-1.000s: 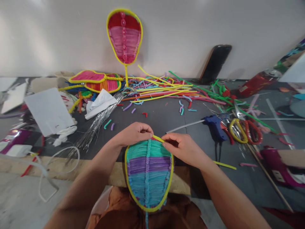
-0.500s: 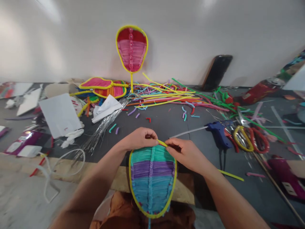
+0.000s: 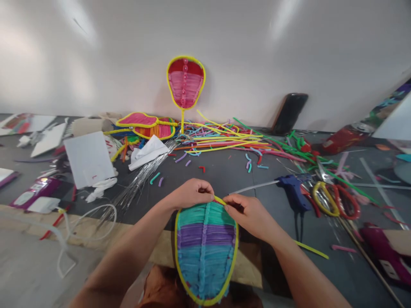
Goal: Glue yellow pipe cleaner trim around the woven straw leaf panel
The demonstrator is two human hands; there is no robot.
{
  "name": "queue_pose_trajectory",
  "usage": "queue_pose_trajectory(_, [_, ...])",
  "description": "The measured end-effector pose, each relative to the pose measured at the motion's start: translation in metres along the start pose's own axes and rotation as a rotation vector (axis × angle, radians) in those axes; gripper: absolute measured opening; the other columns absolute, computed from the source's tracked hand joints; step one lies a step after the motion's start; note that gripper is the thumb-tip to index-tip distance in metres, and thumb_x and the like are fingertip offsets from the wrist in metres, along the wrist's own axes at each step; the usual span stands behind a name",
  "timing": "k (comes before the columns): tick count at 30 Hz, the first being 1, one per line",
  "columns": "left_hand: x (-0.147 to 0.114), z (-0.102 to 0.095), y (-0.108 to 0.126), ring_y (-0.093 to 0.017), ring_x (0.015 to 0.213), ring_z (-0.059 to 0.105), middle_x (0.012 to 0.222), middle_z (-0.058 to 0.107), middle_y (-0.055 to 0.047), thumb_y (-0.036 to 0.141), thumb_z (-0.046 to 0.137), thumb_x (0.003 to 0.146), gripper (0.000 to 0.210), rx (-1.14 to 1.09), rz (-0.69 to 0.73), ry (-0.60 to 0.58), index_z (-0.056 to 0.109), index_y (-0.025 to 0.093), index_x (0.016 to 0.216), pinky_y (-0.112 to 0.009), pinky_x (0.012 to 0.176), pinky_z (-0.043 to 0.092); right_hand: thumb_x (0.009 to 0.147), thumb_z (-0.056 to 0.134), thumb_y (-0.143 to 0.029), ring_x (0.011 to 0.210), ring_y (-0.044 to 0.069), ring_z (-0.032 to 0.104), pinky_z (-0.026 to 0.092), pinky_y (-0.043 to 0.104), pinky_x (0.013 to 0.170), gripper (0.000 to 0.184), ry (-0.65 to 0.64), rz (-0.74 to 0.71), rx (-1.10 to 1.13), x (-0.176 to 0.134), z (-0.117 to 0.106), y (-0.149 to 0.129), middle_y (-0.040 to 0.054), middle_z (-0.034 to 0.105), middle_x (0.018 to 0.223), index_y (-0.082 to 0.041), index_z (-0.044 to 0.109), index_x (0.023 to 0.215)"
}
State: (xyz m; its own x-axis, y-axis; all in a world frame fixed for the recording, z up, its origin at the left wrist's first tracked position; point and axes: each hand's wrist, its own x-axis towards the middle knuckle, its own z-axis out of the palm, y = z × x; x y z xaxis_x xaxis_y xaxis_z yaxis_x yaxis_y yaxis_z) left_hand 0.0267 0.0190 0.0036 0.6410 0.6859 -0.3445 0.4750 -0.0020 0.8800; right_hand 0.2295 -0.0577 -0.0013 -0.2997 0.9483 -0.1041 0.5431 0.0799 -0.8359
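At far left a purple device (image 3: 36, 192) lies on the desk (image 3: 221, 176), near a white card (image 3: 89, 159) that covers part of the clutter behind it. Next come the silver wires (image 3: 136, 171), spread in a loose fan.

The left hand (image 3: 192, 194) has its fingers (image 3: 205, 198) pinched together on the yellow edging (image 3: 219, 199) at the top of a striped oval panel (image 3: 205, 256), which is green, purple and blue. The panel hangs in front of the person, below the near edge of the desk. The right hand (image 3: 248, 212) clamps the same edging just beside, thumb and forefinger closed on it, leaving a short yellow stretch bare between the hands.

Over the last second the view has shifted, bringing the panel lower in the picture, while both hands keep to the same part of its rim; the work seems to be staying at that one spot. The panel's stem has dropped out of sight below.

Farther right lie a blue glue gun (image 3: 293, 188) and scissors (image 3: 326, 199) with yellow handles.

The left fingertips are partly hidden by the curled hand, so how the edging sits beneath them cannot be made out. Whether the panel touches the lap is also unclear.
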Motion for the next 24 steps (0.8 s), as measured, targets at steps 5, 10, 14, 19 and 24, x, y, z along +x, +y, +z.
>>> queue_pose_trajectory(5, [-0.0005,-0.0007,0.001,-0.011,0.065,0.054,0.071,0.062,0.002,0.031,0.057,0.077,0.018,0.051,0.045,-0.003,0.064,0.014,0.078,-0.018,0.06,0.04,0.087,0.051,-0.024,0.074,0.015,0.064,0.044,0.023,0.066,0.02,-0.006,-0.013,0.003,0.0007,-0.0006,0.0025,-0.0002,0.072,0.084,-0.021,0.068,0.094])
queue_pose_trajectory(10, [0.0,-0.0023,-0.0004,-0.01,0.065,0.053,0.071,0.061,0.002,0.034,0.059,0.078,0.02,0.01,0.052,-0.035,0.063,0.014,0.08,-0.018,0.06,0.039,0.088,0.05,-0.027,0.074,0.015,0.064,0.045,0.024,0.066,0.02,0.002,-0.014,0.026,0.0008,-0.0007,0.0048,0.0006,0.072,0.084,-0.02,0.068,0.097])
queue_pose_trajectory(14, [0.0008,-0.0024,-0.0007,-0.01,0.065,0.054,0.072,0.061,0.003,0.036,0.06,0.079,0.022,-0.027,0.039,-0.062,0.063,0.014,0.082,-0.019,0.06,0.04,0.089,0.05,-0.03,0.072,0.015,0.064,0.047,0.025,0.065,0.027,0.074,0.001,0.057,0.0021,0.0021,0.0066,0.0015,0.072,0.084,-0.02,0.063,0.111])
queue_pose_trajectory(19, [0.0011,-0.0016,-0.0017,-0.011,0.071,0.057,0.081,0.064,0.0,0.033,0.063,0.077,0.024,-0.113,0.021,-0.165,0.06,0.015,0.093,-0.02,0.065,0.042,0.091,0.047,-0.028,0.083,0.016,0.066,0.047,0.025,0.073,0.024,0.087,-0.036,0.074,0.0038,0.0015,0.0061,0.002,0.073,0.094,-0.021,0.068,0.102])
queue_pose_trajectory(24, [-0.0016,0.0018,-0.0014,-0.011,0.069,0.056,0.082,0.063,0.001,0.028,0.064,0.078,0.03,-0.118,0.062,-0.156,0.05,0.017,0.102,-0.02,0.061,0.04,0.089,0.052,-0.027,0.079,0.014,0.065,0.046,0.023,0.07,0.02,0.095,-0.042,0.109,0.003,0.0,0.0046,-0.0004,0.073,0.09,-0.022,0.069,0.098])
